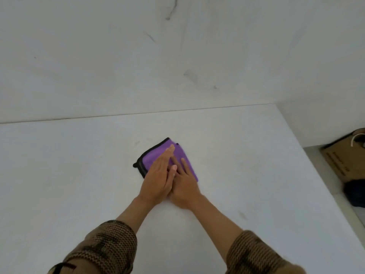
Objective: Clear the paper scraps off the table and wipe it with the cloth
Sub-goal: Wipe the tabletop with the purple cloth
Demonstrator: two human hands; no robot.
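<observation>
Sleeves, brown and knitted, are seen nearest at the bottom, the left sleeve [106,246] and the right sleeve [254,254] both pushed up from bare forearms that converge toward the middle of the white surface [79,175]. A faint grey mark [243,215] is seen on the surface just right of the right forearm.

Beyond the wrists, the left grip [160,175] and the right grip [185,186], both bare hands, are laid flat side by side, with the left partly overlapping the right. Both grips are released: the fingers are stretched out straight and pressed down on the cloth [152,157], with nothing clenched or pinched.

The cloth is purple with black trim and is folded. It lies flat on the middle of the surface, partly covered by the fingers, with one corner pointed away.

Farther off, the back edge of the surface is met by a pale wall [118,56] streaked with dark scuffs. At the far right, below the surface's edge, a cardboard box [343,161] is seen beside a dark object [355,192] that cannot be made out.
</observation>
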